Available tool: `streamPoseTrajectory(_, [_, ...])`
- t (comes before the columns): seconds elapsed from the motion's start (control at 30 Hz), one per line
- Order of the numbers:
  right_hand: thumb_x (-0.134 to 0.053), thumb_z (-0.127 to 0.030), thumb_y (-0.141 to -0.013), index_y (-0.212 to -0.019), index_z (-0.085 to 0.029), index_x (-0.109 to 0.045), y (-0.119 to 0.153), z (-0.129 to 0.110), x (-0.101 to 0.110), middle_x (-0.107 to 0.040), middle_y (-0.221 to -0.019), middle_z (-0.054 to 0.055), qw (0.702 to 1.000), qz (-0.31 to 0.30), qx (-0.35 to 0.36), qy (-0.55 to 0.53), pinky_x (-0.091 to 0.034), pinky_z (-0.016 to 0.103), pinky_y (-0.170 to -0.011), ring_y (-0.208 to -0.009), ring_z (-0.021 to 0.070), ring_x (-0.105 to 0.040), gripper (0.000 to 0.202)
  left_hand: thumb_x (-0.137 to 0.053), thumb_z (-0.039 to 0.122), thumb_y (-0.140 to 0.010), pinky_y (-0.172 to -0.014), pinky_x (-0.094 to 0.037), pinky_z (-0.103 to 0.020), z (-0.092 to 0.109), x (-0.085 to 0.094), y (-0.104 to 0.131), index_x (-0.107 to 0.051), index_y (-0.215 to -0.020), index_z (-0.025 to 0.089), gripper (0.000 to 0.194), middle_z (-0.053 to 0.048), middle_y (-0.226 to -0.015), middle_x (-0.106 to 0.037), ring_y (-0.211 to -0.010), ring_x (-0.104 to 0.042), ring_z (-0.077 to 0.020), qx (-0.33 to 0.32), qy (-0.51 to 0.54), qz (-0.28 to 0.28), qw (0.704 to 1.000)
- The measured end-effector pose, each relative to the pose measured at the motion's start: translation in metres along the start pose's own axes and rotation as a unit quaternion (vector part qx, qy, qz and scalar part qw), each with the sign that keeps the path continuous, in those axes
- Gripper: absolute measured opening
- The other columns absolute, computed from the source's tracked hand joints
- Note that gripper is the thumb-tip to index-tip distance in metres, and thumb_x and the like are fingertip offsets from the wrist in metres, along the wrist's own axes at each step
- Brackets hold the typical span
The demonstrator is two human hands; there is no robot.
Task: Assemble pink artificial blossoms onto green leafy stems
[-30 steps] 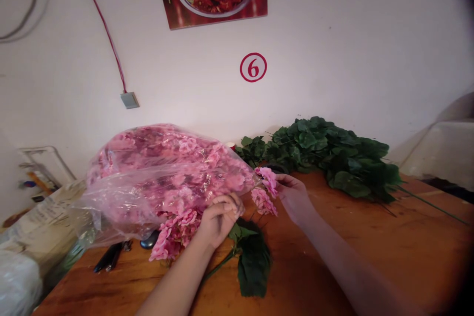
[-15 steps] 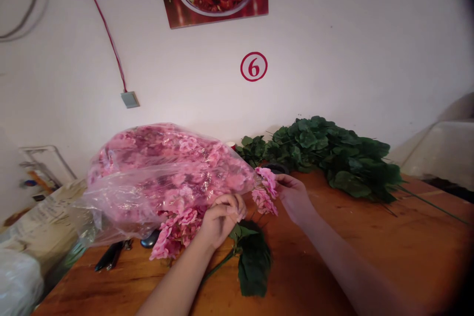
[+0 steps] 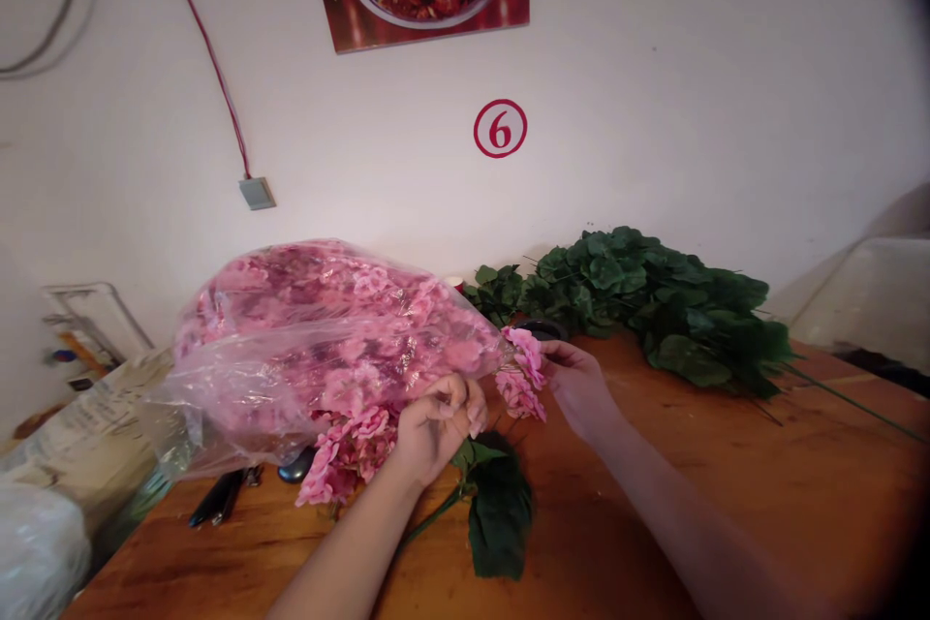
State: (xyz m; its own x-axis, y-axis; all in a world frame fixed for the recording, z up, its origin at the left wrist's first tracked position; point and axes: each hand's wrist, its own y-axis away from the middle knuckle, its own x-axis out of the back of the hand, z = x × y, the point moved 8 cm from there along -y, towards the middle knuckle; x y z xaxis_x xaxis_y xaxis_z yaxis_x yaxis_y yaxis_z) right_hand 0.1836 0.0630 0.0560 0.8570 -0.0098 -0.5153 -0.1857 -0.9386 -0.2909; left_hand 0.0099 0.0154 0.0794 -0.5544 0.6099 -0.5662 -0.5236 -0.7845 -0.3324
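Slender bare forearms and bare hands

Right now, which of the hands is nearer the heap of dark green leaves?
The right hand: it is in front of the heap, towards its left side; the left hand is farther left, by the clear plastic bag of pink flowers.

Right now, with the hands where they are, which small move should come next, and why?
Probably the right hand should ease the pink blossom toward the leafy stem, because it appears to hold that blossom and the stem lies close by on the table. Whether the left hand grips anything is unclear.
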Motion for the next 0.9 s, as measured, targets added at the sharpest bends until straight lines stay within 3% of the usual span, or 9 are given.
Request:
streamPoseTrajectory(0.7, [-0.082, -0.023, -0.054, -0.072, -0.022, -0.072, -0.0015, 0.0068, 0.0022, -0.068, -0.070, -0.001, 1.000, -0.014, -0.005, 0.009, -0.045, 0.025, -0.057, -0.059, 0.0118, -0.057, 0.020, -0.041, 0.016, -0.054, -0.060, -0.033, -0.033, 0.0006, 0.0028, -0.0008, -0.042, -0.058, 0.016, 0.004, -0.007, -0.065, -0.049, -0.058, -0.049, -0.0187, -0.024, 0.001, -0.016, 1.000])
streamPoseTrajectory(0.9, [-0.082, -0.024, -0.054, -0.072, -0.021, -0.072, 0.0001, 0.0030, 0.0003, -0.068, -0.071, 0.001, 1.000, -0.011, 0.002, 0.026, -0.046, 0.026, -0.057, -0.059, 0.0127, -0.057, 0.021, -0.044, 0.016, -0.050, -0.059, -0.032, -0.032, 0.0023, 0.0002, -0.0008, -0.043, -0.063, 0.016, 0.013, -0.007, -0.071, -0.049, -0.059, -0.049, -0.0183, -0.026, -0.002, -0.018, 0.999])
